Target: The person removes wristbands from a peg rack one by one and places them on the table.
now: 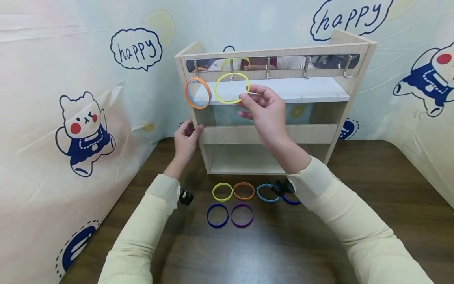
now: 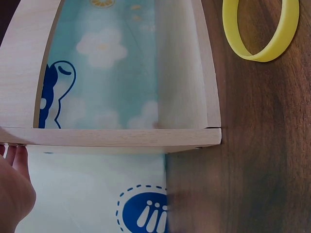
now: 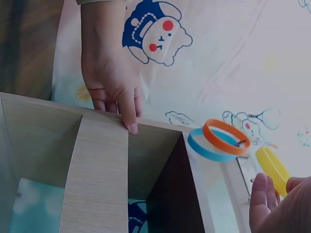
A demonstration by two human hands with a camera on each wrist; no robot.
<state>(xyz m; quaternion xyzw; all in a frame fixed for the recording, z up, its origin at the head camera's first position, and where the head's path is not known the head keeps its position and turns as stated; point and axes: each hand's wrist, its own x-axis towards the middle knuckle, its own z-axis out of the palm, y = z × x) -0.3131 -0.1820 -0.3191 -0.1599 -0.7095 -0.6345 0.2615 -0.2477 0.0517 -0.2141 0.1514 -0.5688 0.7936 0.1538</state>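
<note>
My right hand pinches a yellow silicone wristband between thumb and fingers, raised in front of the second hook of a wooden shelf unit. From the leftmost hook hang an orange wristband and a light blue wristband, the blue one behind the orange. At the unit's left side, my left hand grips the side panel, its thumb on the front edge and its fingers on the outer face.
On the brown table before the unit lie a yellow band, an orange band, a light blue band, two dark blue bands and a purple band. Three further hooks run rightward. A printed cloth hangs behind.
</note>
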